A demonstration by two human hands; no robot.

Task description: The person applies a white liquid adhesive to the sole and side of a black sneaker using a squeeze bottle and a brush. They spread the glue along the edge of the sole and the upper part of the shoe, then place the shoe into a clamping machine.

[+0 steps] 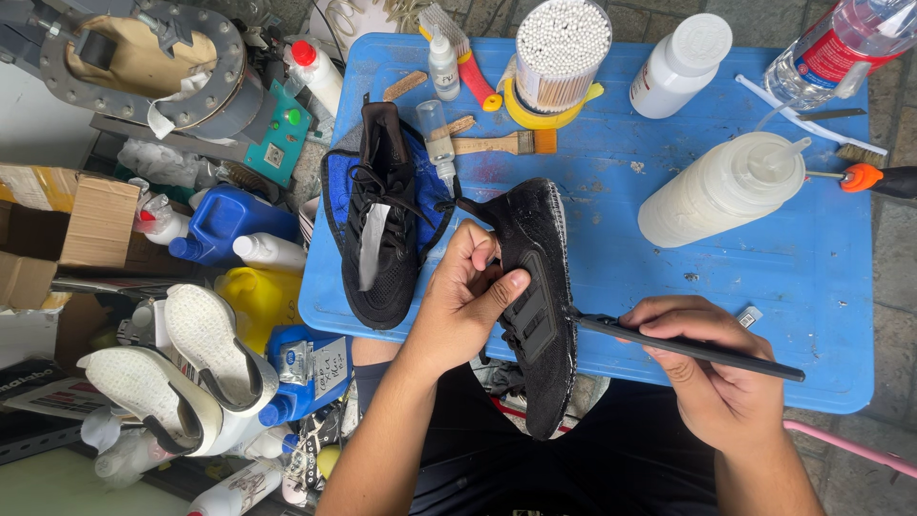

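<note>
Black knit shoe point(535, 296) sits tipped on its side over the lap, at the blue table's point(812, 287) near edge. Left hand point(463, 301) wraps its collar, thumb across the side stripes. Right hand point(712, 368) pinches a thin dark brush point(688, 346), tip touching the sole rim. Its rough sole edge looks only partly worked; the twin shoe point(382, 225) lies flat, left of it on the table.
</note>
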